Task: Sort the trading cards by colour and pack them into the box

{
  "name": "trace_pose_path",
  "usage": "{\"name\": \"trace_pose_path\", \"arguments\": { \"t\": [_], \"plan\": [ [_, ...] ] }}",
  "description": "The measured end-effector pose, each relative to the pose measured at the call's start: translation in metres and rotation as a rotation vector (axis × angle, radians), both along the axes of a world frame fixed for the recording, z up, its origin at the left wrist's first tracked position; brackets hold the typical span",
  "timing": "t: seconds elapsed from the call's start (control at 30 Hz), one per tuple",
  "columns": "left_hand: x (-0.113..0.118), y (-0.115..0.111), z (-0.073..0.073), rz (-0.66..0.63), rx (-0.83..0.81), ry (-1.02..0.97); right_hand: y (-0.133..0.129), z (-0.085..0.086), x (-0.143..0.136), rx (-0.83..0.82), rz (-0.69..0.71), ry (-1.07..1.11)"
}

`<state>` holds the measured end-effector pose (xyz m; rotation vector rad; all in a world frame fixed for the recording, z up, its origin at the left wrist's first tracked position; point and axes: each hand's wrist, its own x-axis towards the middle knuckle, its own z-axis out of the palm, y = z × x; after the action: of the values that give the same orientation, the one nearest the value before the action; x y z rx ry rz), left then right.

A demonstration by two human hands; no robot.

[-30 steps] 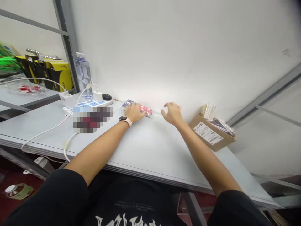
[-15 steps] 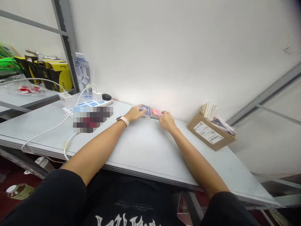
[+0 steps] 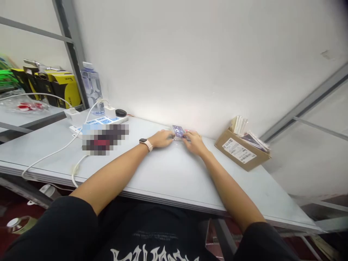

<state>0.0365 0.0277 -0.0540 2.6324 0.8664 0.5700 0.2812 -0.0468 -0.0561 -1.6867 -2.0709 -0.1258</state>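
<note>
A purple packet [image 3: 178, 132] lies at the back of the table near the wall, on what looks like a small stack. Part of a red packet [image 3: 189, 131] shows behind my right hand [image 3: 195, 142], whose closed fingers grip the right side of the purple packet. My left hand [image 3: 162, 139], with a watch on its wrist, is at the left edge of the stack. Its fingertips are blurred and partly dark, so its grip is unclear.
An open cardboard box [image 3: 243, 150] of packets stands on the right. On the left are a power strip [image 3: 102, 123] with white cables, a black mouse [image 3: 121, 113], a water bottle [image 3: 92, 88] and a blurred-out object [image 3: 104, 139]. Yellow-black boxes [image 3: 66, 90] sit on a side shelf.
The purple packet has moved right, over much of the red one. My left hand has come off its top to the left side, and my right hand now reaches the purple packet.
</note>
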Motion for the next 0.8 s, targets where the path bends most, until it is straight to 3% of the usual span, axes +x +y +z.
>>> {"name": "trace_pose_path", "arguments": {
  "t": [0.2,0.3,0.4,0.53,0.8],
  "plan": [
    [0.006,-0.007,-0.003,-0.104,0.017,-0.018,-0.014,0.015,0.029,-0.045,0.078,0.044],
    [0.008,-0.008,-0.006,-0.094,0.064,-0.075,-0.024,0.03,0.041,-0.15,0.229,0.097],
    [0.011,-0.009,-0.009,-0.067,0.132,-0.081,-0.029,0.038,0.04,-0.248,0.26,0.048],
    [0.014,-0.009,-0.012,-0.091,0.165,-0.043,-0.025,0.032,0.026,-0.169,0.226,0.021],
    [0.012,-0.012,-0.006,-0.16,0.077,-0.158,-0.014,0.013,0.005,-0.005,0.134,0.251]
  ]
}}
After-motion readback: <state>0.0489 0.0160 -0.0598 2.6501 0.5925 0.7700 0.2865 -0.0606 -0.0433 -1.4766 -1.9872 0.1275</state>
